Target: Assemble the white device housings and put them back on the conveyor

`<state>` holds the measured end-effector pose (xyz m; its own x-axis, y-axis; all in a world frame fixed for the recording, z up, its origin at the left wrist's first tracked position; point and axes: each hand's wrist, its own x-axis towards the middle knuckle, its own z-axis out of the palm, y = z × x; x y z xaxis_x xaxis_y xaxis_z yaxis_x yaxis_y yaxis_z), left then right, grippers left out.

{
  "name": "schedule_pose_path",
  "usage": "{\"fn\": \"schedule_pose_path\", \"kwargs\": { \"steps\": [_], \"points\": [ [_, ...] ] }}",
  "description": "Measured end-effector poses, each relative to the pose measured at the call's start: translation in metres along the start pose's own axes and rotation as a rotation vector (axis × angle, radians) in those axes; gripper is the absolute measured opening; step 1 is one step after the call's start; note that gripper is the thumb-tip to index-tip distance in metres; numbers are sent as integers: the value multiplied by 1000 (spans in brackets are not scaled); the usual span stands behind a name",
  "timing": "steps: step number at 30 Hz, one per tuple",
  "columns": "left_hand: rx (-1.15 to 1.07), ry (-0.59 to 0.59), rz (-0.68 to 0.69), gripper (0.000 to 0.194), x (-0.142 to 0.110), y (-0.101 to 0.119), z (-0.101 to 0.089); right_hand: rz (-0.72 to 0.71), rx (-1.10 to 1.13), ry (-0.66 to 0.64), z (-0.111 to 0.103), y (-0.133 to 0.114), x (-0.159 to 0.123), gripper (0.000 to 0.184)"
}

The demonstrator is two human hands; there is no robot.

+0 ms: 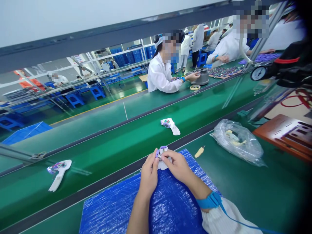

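Observation:
Between my two hands is a small white plastic housing with purple parts (162,164), held over the front of a blue wrapped pad. My left hand (149,170) grips its left side, the fingers closed near a purple piece. My right hand (177,165) pinches it from the right, thumb and fingers at its inner face. Fingers cover much of the housing, so its inside is hard to make out. A blue wrist strap (210,200) with a cord circles my right wrist. Under my forearms lies the blue pad (114,208).
Two similar white housings, one ahead (173,126) and one left (59,175), lie on the green conveyor belt (114,148). Right of my hands are a small cream piece (200,151), a transparent plastic bag (237,141) and a brown fixture (285,133). A co-worker (162,70) sits across the belt.

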<state>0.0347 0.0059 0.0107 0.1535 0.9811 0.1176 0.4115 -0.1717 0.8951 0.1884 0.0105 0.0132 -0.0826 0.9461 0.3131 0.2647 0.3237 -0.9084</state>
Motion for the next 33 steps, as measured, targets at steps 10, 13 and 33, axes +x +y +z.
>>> {"fn": "schedule_pose_path", "kwargs": {
  "steps": [10,13,33],
  "points": [
    [57,-6,60,43,0,-3,2,68,-47,57,1,3,0,13],
    [70,-14,57,44,1,-6,2,18,-49,40,3,0,0,15],
    [102,84,-190,69,6,-11,-1,216,286,40,-5,12,7,20]
  ]
}}
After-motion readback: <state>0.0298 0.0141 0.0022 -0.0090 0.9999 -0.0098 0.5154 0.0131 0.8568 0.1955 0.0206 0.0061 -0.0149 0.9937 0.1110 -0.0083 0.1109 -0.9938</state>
